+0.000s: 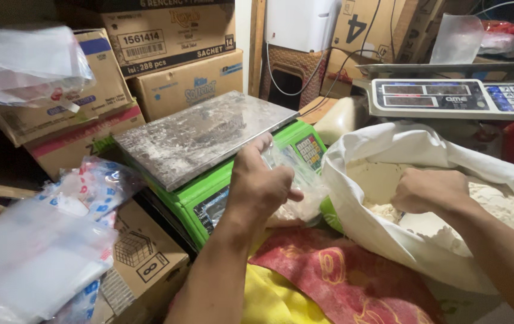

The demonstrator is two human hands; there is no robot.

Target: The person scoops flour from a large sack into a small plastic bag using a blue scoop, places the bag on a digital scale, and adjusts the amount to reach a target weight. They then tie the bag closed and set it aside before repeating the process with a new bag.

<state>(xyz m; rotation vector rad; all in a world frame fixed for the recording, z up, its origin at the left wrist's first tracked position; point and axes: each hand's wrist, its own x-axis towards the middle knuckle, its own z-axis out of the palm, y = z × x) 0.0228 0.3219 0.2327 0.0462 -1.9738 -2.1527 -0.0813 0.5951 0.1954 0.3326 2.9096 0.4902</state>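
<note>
1 left hand pinching clear bag | 1 right hand curled in flour sack, perhaps scooping | 2 scales

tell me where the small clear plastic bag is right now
In the head view the small clear plastic bag is at centre frame, held up in the left hand, between the green scale and the white flour sack.

both forearms are bare, with no sleeves in view. the left hand and right hand wear no gloves, rings or watch.
</note>
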